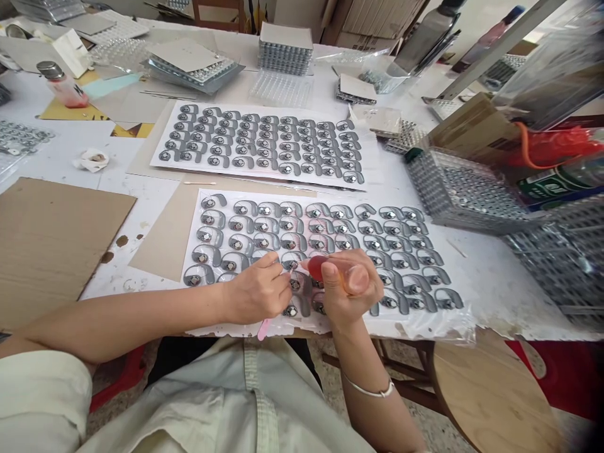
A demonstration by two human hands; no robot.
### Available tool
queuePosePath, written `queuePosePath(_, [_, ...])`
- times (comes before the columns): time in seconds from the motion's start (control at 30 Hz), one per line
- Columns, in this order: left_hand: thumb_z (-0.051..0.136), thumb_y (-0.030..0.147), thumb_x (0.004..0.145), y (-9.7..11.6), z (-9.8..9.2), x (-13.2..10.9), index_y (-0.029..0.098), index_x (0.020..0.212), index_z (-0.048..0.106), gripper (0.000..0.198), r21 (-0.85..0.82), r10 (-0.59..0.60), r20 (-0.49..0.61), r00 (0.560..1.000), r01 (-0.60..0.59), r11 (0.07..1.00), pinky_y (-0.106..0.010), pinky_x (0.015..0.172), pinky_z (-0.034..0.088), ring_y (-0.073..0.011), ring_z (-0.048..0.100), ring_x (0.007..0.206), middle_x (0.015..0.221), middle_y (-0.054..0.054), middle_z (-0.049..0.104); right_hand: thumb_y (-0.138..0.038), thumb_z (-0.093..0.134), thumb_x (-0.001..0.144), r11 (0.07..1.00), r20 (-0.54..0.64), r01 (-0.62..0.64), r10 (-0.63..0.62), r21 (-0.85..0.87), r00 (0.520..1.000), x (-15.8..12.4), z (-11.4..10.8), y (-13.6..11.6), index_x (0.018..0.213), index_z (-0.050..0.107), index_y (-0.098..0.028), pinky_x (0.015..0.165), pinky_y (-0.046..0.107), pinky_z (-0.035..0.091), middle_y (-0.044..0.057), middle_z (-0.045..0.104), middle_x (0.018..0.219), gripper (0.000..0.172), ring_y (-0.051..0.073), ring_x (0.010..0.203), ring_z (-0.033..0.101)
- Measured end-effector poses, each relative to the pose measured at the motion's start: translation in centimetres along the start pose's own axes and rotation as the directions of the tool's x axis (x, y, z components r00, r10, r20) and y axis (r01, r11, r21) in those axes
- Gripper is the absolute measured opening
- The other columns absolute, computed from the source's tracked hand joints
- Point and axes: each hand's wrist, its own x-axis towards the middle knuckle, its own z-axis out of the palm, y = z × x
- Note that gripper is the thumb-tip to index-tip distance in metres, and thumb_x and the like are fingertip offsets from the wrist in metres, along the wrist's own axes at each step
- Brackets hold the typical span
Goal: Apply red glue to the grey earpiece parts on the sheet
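My right hand (352, 292) is wrapped round a small squeeze bottle (355, 279) with reddish liquid. The bottle is tilted, its nozzle pointing left at a grey hook-shaped part on the near sheet. My left hand (262, 289) is closed just left of the nozzle. A pink flat-ended stick (263, 329) juts out below that hand, seemingly held in it; its other end is hidden by my fingers. Under both hands lies a white sheet (453, 324) bearing rows of grey hook-shaped parts (318, 242), each with a round metallic piece. Some parts are covered by my hands.
Behind lies a second sheet of the same parts (264, 135). A cardboard piece (56, 239) is at left, with a capped bottle (61, 85) beyond. Stacked clear trays (285, 53) stand at the back. A grey basket (465, 189) is at right, and a round stool (491, 396) below.
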Motion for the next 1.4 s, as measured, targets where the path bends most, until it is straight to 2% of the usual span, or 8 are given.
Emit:
queuePosePath(0.23, [0.055, 0.008, 0.083, 0.04, 0.03, -0.23, 0.014, 0.062, 0.057, 0.022, -0.008, 0.001, 0.027, 1.0, -0.001, 1.0, -0.038, 0.073, 0.04, -0.0144, 0.043, 0.061, 0.072, -0.007, 0.064, -0.019, 0.068, 0.077, 1.0, -0.003, -0.005, 0.005, -0.006, 1.0, -0.11, -0.17, 0.08, 0.075, 0.058, -0.017, 0.057, 0.03, 0.043, 0.002, 0.059, 0.072, 0.01, 0.013, 0.062, 0.052])
queuePosePath(0.43, [0.056, 0.007, 0.083, -0.04, -0.23, 0.13, 0.014, 0.06, 0.056, 0.024, -0.027, -0.01, -0.001, 1.0, 0.01, 1.0, -0.036, 0.069, 0.041, -0.0137, 0.043, 0.06, 0.069, -0.006, 0.063, -0.019, 0.066, 0.078, 0.999, 0.006, 0.012, -0.011, -0.043, 1.0, -0.04, -0.28, -0.15, 0.076, 0.058, -0.018, 0.059, 0.03, 0.044, 0.001, 0.06, 0.071, 0.009, 0.014, 0.063, 0.053])
queuePosePath(0.63, [0.056, 0.008, 0.083, -0.05, -0.35, 0.2, 0.014, 0.059, 0.056, 0.025, -0.023, -0.013, 0.005, 1.0, 0.013, 1.0, -0.035, 0.067, 0.041, -0.0134, 0.043, 0.059, 0.07, -0.007, 0.064, -0.026, 0.064, 0.08, 1.0, -0.095, 0.008, -0.011, -0.03, 0.995, -0.36, -0.53, 0.2, 0.079, 0.058, -0.018, 0.057, 0.031, 0.043, 0.003, 0.059, 0.072, 0.01, 0.015, 0.063, 0.053])
queuePosePath(0.87, [0.057, 0.007, 0.082, -0.06, -0.51, 0.35, 0.013, 0.058, 0.056, 0.025, -0.03, -0.017, -0.014, 1.0, 0.017, 0.999, -0.034, 0.066, 0.04, -0.0138, 0.042, 0.059, 0.068, -0.007, 0.064, -0.02, 0.066, 0.078, 1.0, -0.031, -0.002, 0.001, -0.021, 1.0, -0.38, -0.53, 0.27, 0.078, 0.059, -0.018, 0.058, 0.032, 0.043, 0.003, 0.06, 0.073, 0.007, 0.015, 0.064, 0.053])
queuePosePath(1.13, [0.055, 0.008, 0.085, -0.06, -0.37, 0.2, 0.014, 0.059, 0.054, 0.026, -0.036, -0.014, 0.003, 1.0, 0.014, 0.999, -0.036, 0.07, 0.04, -0.014, 0.044, 0.06, 0.066, -0.006, 0.061, -0.025, 0.064, 0.082, 0.996, -0.007, 0.029, -0.03, -0.086, 1.0, -0.21, -0.37, 0.03, 0.076, 0.058, -0.019, 0.06, 0.031, 0.045, 0.001, 0.059, 0.072, 0.01, 0.014, 0.064, 0.054])
queuePosePath(1.4, [0.053, 0.007, 0.085, -0.26, -0.76, 0.56, 0.014, 0.059, 0.054, 0.027, -0.058, -0.035, 0.003, 0.999, 0.036, 0.998, -0.034, 0.067, 0.038, -0.0143, 0.043, 0.059, 0.064, -0.005, 0.061, -0.025, 0.064, 0.081, 0.997, -0.005, 0.032, -0.033, -0.071, 0.999, -0.28, -0.43, -0.14, 0.077, 0.058, -0.018, 0.06, 0.03, 0.044, 0.001, 0.059, 0.073, 0.01, 0.014, 0.065, 0.053])
